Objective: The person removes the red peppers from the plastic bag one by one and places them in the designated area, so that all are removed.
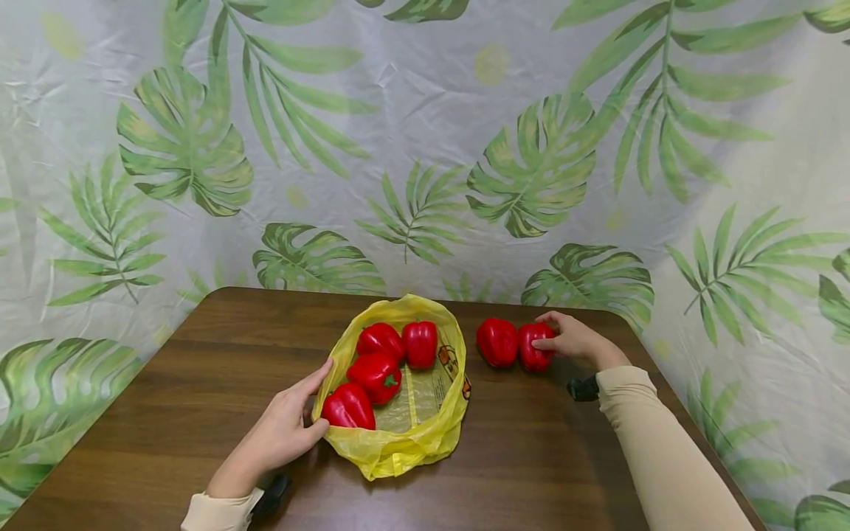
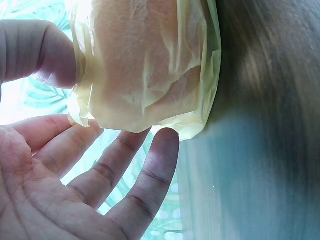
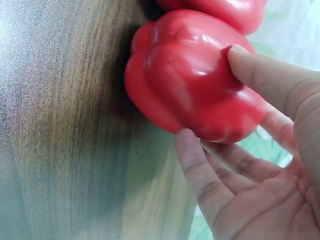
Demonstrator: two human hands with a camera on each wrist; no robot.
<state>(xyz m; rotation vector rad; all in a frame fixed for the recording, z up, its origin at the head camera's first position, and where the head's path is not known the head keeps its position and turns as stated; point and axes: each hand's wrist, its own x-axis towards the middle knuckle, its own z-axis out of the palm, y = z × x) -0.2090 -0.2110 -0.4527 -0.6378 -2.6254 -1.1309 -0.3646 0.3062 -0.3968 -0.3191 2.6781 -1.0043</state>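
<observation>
A yellow plastic bag (image 1: 425, 446) stands on the table with its mouth wide and its rim rolled outward. Several red bell peppers (image 1: 381, 341) lie inside it, towards the left and back. My left hand (image 1: 282, 428) holds the bag's left side, thumb at the front and fingertips further back along the rim. In the left wrist view the bag's wall (image 2: 145, 65) sits between thumb and fingers. On the right, my right hand (image 1: 576, 341) grips a red bell pepper (image 3: 185, 75), thumb on one side and fingers on the other. A second pepper (image 1: 497, 343) lies against its left side.
The dark wooden table (image 1: 219, 354) has rounded back corners. Behind it hangs a pale cloth (image 1: 425, 133) printed with green leaves. A small black device (image 1: 583, 389) is at my right wrist, and another (image 1: 272, 494) at my left.
</observation>
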